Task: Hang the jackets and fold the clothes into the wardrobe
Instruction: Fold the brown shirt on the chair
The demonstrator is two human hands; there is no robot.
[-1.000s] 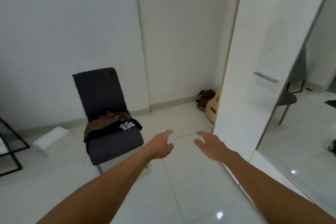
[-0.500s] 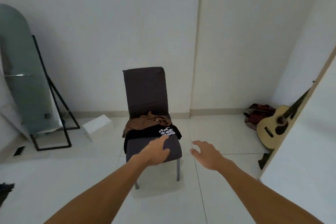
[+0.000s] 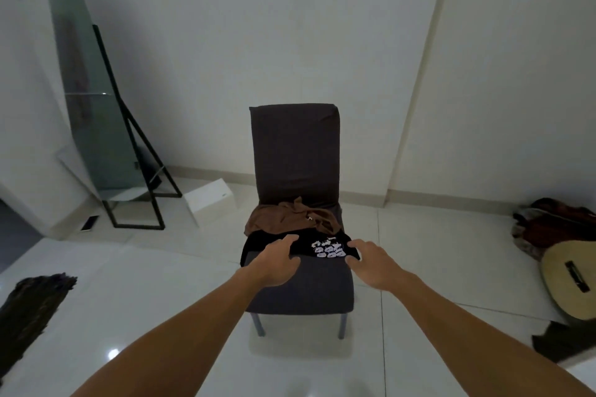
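Observation:
A dark grey chair [image 3: 295, 151] stands in the middle of the room, against the white wall. On its seat lie a crumpled brown garment [image 3: 283, 217] at the back and a black shirt with white lettering [image 3: 325, 246] in front of it. My left hand [image 3: 277, 263] reaches over the shirt's left part with fingers spread, holding nothing. My right hand [image 3: 374, 263] hovers at the shirt's right edge, fingers apart and empty. The wardrobe is out of view.
A standing mirror on a black frame [image 3: 96, 113] leans at the left, with a white box [image 3: 211, 201] beside it. A guitar [image 3: 567, 280] and a red bag [image 3: 554, 224] lie at the right. A dark fabric [image 3: 29, 313] lies on the floor at lower left.
My view turned left, away from the wardrobe door, and came close to the chair. Both hands moved forward over the seat and now reach the black shirt.

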